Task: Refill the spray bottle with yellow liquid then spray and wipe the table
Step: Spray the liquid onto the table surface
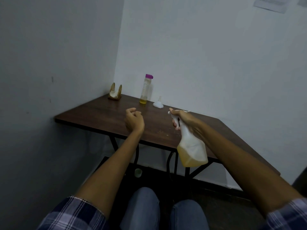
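My right hand (180, 119) grips the sprayer (191, 143) by its neck, fingers curled round the trigger, nozzle aimed forward over the table (99, 113). The sprayer hangs above the near edge, its lower part holding yellow liquid, so I judge the refill done and the spraying step in hand. My left hand (133, 120) hovers over the middle of the table, fingers loosely curled, holding nothing.

To spray well I should tip the nozzle down toward the wood and keep it over the table, not past the near edge, so mist lands on the surface and not on my knees. A few pale specks lie on the wood just left of the sprayer; that patch is worth hitting first. My left hand sits close to the line of fire, so I would draw it aside before squeezing.

The bottle (146, 89) with a purple cap stands near the far wall, a little yellow left in its bottom. The funnel (158, 103) lies just right of it, and a napkin holder (114, 93) sits in the far corner. Walls close off the left and far sides, so sweeping room lies in the near half and to the right. For the wipe, the napkins are the only cloth-like thing I see.
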